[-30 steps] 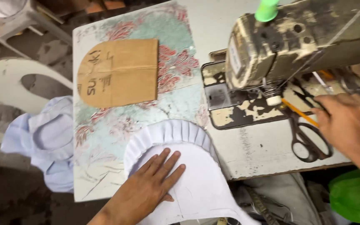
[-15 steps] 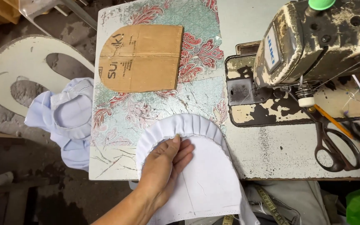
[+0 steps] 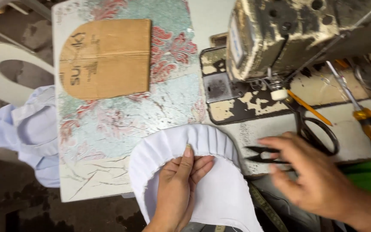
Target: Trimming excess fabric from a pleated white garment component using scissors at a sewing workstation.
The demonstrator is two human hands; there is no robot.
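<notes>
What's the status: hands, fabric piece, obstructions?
Left hand flat on white pleated fabric piece. Right hand blurred at small black snips. Nothing between them.
</notes>
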